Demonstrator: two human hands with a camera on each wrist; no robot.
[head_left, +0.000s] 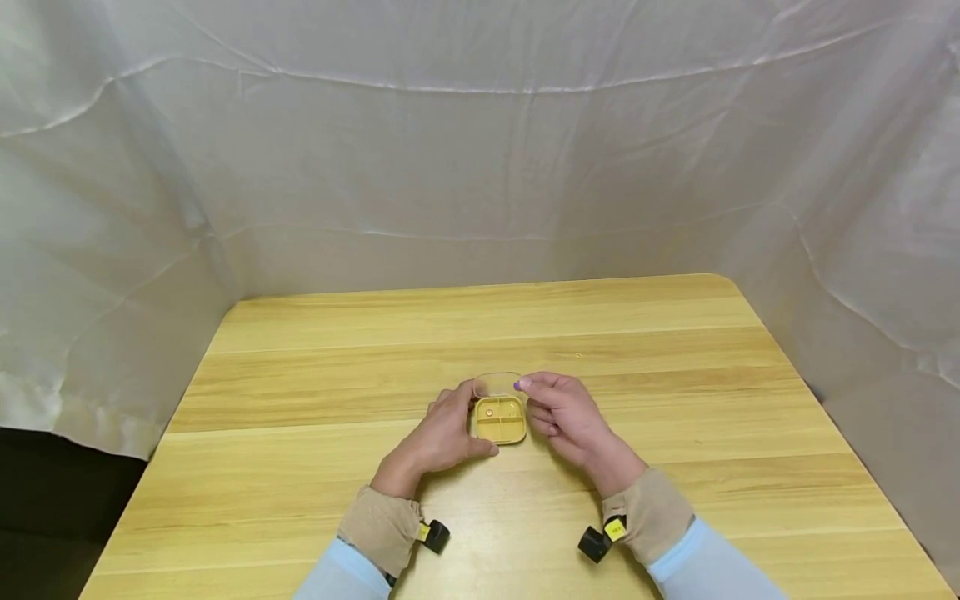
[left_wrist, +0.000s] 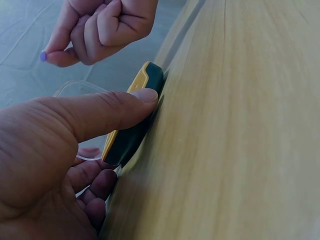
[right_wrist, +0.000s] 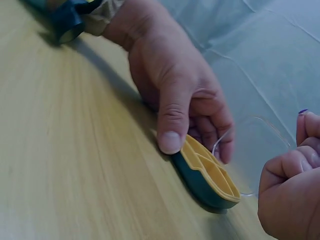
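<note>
A small yellow pill box [head_left: 500, 419] with divided compartments and a dark green underside [left_wrist: 131, 140] lies on the wooden table [head_left: 360, 350]. Its clear lid [head_left: 497, 384] stands open at the far side. My left hand [head_left: 442, 437] grips the box, with the thumb [right_wrist: 172, 127] on the near edge and the fingers behind it under the lid [right_wrist: 250, 145]. My right hand [head_left: 570, 417] is curled just right of the box, its purple-nailed fingertip [head_left: 519, 384] at the lid's right corner. The left wrist view shows a gap between the right hand [left_wrist: 100, 30] and the lid [left_wrist: 75, 90].
White cloth [head_left: 480, 167] hangs behind the table and on both sides. The table's left edge [head_left: 161, 442] drops to a dark floor. Small black wrist cameras [head_left: 437, 536] [head_left: 595, 543] sit by both cuffs.
</note>
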